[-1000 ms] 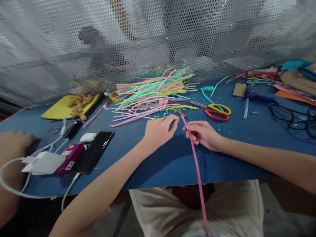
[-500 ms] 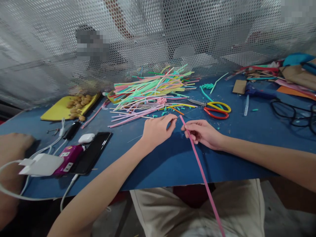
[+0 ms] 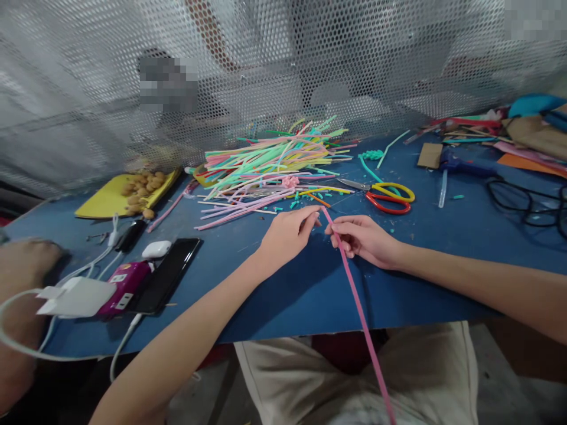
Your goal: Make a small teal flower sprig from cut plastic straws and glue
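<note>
My right hand [image 3: 365,239] pinches a long pink straw [image 3: 361,313] near its top end; the straw runs down off the table's front edge over my lap. My left hand [image 3: 287,233] rests on the blue table [image 3: 310,289] just left of the straw's tip, thumb and forefinger pinched together on something too thin to name. Both hands lie a little in front of a pile of coloured straws [image 3: 270,168].
Red-and-yellow scissors [image 3: 383,198] lie behind my right hand. At left are a black phone [image 3: 166,274], a white earbud case [image 3: 156,248], a pink power bank [image 3: 121,286], a white charger [image 3: 77,297] and a yellow sheet with nuts [image 3: 128,192]. Another person's hand [image 3: 24,260] rests far left. A perforated screen [image 3: 283,71] stands behind.
The lower end of the pink straw swung right, then partly back left. Both hands stay almost in place, the left fingertips edging toward the straw's tip.
</note>
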`<state>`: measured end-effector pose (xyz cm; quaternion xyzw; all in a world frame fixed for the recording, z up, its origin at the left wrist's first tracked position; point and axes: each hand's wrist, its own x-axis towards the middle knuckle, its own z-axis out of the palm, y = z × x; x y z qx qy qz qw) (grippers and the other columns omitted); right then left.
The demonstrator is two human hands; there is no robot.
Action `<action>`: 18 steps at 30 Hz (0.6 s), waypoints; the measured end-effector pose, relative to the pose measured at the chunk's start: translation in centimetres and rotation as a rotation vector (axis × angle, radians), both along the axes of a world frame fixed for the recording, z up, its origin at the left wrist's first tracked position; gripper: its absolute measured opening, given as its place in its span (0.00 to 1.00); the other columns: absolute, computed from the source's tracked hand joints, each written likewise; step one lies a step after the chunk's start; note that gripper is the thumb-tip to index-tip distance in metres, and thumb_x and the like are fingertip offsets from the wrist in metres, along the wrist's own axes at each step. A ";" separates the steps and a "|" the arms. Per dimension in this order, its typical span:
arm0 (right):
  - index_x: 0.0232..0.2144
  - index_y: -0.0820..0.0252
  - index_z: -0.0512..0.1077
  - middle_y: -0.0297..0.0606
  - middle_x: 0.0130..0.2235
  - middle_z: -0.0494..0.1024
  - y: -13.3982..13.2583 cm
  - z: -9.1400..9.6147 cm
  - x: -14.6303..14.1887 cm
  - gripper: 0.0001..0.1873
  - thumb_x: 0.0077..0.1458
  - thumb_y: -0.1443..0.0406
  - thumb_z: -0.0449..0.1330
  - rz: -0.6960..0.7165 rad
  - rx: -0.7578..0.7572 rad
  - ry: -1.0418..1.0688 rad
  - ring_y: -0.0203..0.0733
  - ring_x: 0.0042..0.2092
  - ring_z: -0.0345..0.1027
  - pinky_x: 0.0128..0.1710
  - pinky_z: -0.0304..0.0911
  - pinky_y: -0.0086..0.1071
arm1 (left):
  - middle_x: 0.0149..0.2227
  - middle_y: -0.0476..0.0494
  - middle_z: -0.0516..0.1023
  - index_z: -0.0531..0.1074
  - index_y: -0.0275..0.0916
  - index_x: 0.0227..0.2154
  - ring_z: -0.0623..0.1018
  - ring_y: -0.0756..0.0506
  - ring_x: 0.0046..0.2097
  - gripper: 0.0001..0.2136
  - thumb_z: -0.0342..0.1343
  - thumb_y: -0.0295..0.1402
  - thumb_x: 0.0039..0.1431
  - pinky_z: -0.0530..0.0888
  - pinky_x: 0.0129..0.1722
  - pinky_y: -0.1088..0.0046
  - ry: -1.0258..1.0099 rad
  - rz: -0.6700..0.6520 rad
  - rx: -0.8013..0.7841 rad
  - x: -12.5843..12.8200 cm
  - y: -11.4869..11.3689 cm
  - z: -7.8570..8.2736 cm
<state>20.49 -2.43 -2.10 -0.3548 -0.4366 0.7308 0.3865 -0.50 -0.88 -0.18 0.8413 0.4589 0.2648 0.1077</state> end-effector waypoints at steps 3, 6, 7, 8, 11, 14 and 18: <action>0.33 0.64 0.79 0.35 0.25 0.76 0.0 0.0 0.0 0.14 0.52 0.57 0.70 0.009 0.008 0.001 0.29 0.22 0.60 0.20 0.57 0.25 | 0.35 0.52 0.86 0.74 0.48 0.57 0.80 0.49 0.30 0.17 0.45 0.38 0.74 0.71 0.34 0.74 0.004 0.051 -0.057 0.3 -0.3 0.5; 0.34 0.64 0.79 0.35 0.26 0.76 0.1 -0.3 0.0 0.14 0.53 0.57 0.70 0.018 0.014 0.000 0.28 0.22 0.60 0.20 0.57 0.25 | 0.34 0.55 0.85 0.74 0.52 0.56 0.78 0.50 0.28 0.16 0.46 0.39 0.73 0.67 0.29 0.74 -0.007 0.090 -0.075 0.4 -0.5 0.6; 0.34 0.64 0.79 0.35 0.26 0.76 0.1 -0.3 0.0 0.14 0.53 0.57 0.69 0.021 0.015 -0.002 0.28 0.22 0.61 0.20 0.58 0.25 | 0.34 0.55 0.85 0.75 0.52 0.55 0.77 0.50 0.28 0.15 0.47 0.39 0.73 0.66 0.28 0.74 -0.012 0.097 -0.080 0.5 -0.5 0.6; 0.34 0.64 0.79 0.35 0.26 0.76 0.1 -0.4 0.0 0.14 0.53 0.57 0.69 0.023 0.016 -0.003 0.29 0.22 0.61 0.20 0.58 0.25 | 0.34 0.55 0.85 0.75 0.52 0.55 0.77 0.50 0.28 0.15 0.47 0.39 0.73 0.65 0.27 0.74 -0.018 0.100 -0.084 0.5 -0.5 0.6; 0.33 0.64 0.79 0.35 0.26 0.76 0.1 -0.3 0.0 0.13 0.53 0.58 0.69 0.026 0.016 -0.004 0.29 0.22 0.61 0.20 0.58 0.24 | 0.34 0.55 0.85 0.75 0.51 0.54 0.78 0.50 0.28 0.14 0.47 0.40 0.73 0.66 0.27 0.75 -0.039 0.091 -0.098 0.6 -0.5 0.5; 0.33 0.64 0.79 0.35 0.25 0.76 0.0 -0.1 -0.1 0.13 0.53 0.58 0.69 0.039 0.012 -0.008 0.28 0.21 0.60 0.19 0.59 0.24 | 0.34 0.55 0.85 0.75 0.50 0.53 0.78 0.50 0.29 0.14 0.47 0.40 0.73 0.66 0.27 0.75 -0.054 0.092 -0.110 0.6 -0.4 0.3; 0.33 0.64 0.79 0.35 0.25 0.76 0.1 -0.1 -0.1 0.13 0.52 0.58 0.70 0.039 0.011 -0.007 0.29 0.21 0.61 0.19 0.59 0.25 | 0.34 0.54 0.85 0.76 0.50 0.52 0.79 0.50 0.29 0.14 0.47 0.40 0.73 0.66 0.27 0.74 -0.062 0.094 -0.097 0.6 -0.4 0.1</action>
